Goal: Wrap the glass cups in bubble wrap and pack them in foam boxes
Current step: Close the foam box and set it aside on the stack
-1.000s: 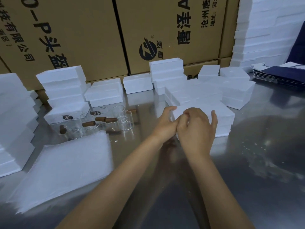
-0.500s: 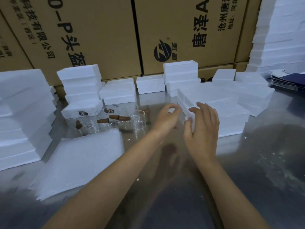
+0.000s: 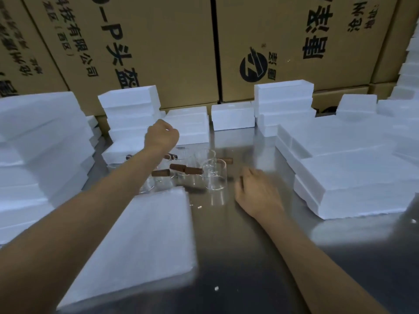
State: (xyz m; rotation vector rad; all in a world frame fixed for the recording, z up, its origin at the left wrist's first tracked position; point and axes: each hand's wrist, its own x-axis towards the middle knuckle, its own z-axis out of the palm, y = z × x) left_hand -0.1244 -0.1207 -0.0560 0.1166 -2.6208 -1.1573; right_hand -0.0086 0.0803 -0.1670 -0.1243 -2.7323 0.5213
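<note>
The left hand [image 3: 162,137] is raised at centre left of the frame, above the far side of the glass cups, with its fingers curled down; whether it grips anything I cannot tell, since the fingertips are turned away from the camera. The right hand [image 3: 256,192] lies low over the steel table [image 3: 249,257] just right of centre, blurred, its fingers loosely bent and holding nothing, close beside the nearest cup. The glass cups [image 3: 214,177] stand in a small cluster in the middle of the frame, clear and upright, with brown handles [image 3: 186,169] pointing sideways among them; part of the cluster is hidden behind the left forearm. A stack of white bubble wrap sheets [image 3: 145,241] lies flat in the lower left, its far edge just beside the cups. Foam boxes [image 3: 340,168] are piled low on the right, with more stacks [image 3: 43,141] at the left edge and smaller piles [image 3: 283,103] along the back of the table. Brown cardboard cartons [image 3: 158,41] with black printed characters fill the top of the frame behind everything. A few white crumbs [image 3: 216,288] dot the table near the bottom.
</note>
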